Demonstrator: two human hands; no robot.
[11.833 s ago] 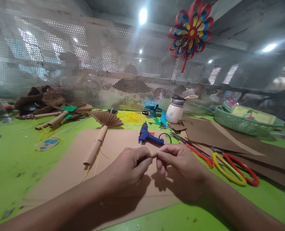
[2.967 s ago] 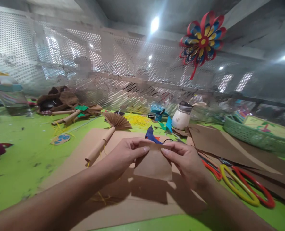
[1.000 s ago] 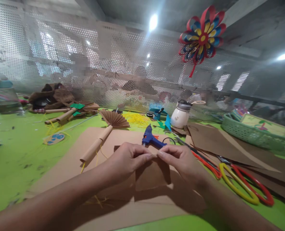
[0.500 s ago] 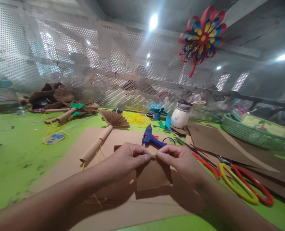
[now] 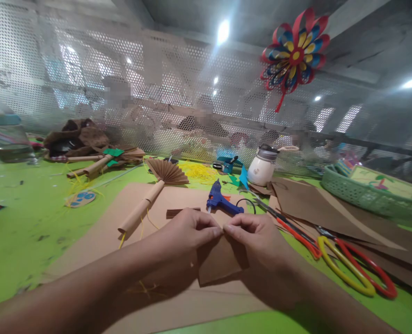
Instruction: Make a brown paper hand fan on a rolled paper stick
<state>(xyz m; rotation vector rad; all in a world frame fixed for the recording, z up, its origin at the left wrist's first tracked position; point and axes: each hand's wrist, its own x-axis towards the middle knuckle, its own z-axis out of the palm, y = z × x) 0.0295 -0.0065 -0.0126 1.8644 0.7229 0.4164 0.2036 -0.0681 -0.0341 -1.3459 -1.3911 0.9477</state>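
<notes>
My left hand (image 5: 199, 228) and my right hand (image 5: 252, 234) meet fingertip to fingertip, both pinching the far edge of a brown piece of paper (image 5: 221, 262). The paper hangs toward me below my fingers, over a large tan sheet (image 5: 178, 306). Just beyond my hands lies a blue glue gun (image 5: 219, 198), its nozzle pointing away. A small pleated strip of brown paper (image 5: 178, 213) rests by my left hand. To its left is a rolled paper tube (image 5: 139, 208) with a pleated paper fan (image 5: 168, 171) at its far end.
Two pairs of scissors, one orange-handled (image 5: 301, 239) and one with red and yellow handles (image 5: 358, 264), lie at right beside brown paper sheets (image 5: 317, 213). Behind stand a white jar (image 5: 261, 166) and a green basket (image 5: 365, 190). A paper flower (image 5: 296, 54) hangs above.
My fingertips have come closer together along the paper's far edge and moved slightly nearer to me. The pleated strip shows more fully now.
</notes>
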